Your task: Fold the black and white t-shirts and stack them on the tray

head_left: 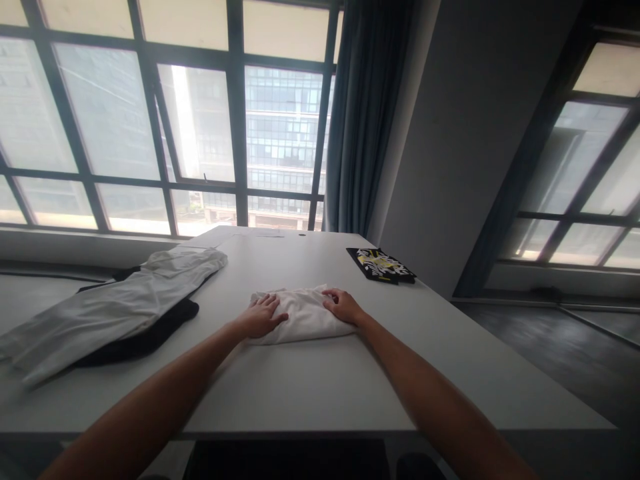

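Note:
A white cloth garment, folded into a flat bundle, lies on the white table in front of me. My left hand rests flat on its left end with the fingers spread. At the right end, my right hand bends its fingers over the far corner; whether fabric is pinched between them is hard to make out, but thumb and fingers close on the edge.
Left on the table, a long white garment lies over black clothing. A folded black garment with a white and yellow print sits near the right edge. Windows and a dark curtain stand beyond.

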